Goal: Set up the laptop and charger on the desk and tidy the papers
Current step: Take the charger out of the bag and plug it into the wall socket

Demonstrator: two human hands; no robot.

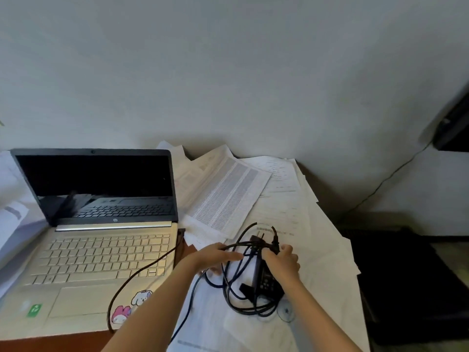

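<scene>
Papers (pixel 223 194) and a laptop (pixel 106 257) cover the brown desk (pixel 50 342) by a grey wall (pixel 228 72). The right hand (pixel 281 262) clutches the charger (pixel 266 280); the left hand (pixel 218 255) rests straight-fingered on its cable (pixel 253 311)

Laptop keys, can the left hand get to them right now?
Probably yes. The left hand sits just beside the laptop, and nothing stands between them. One black cord lies across the laptop's near right corner, and the hand is in among the charger loops, so it might drag them along.
</scene>
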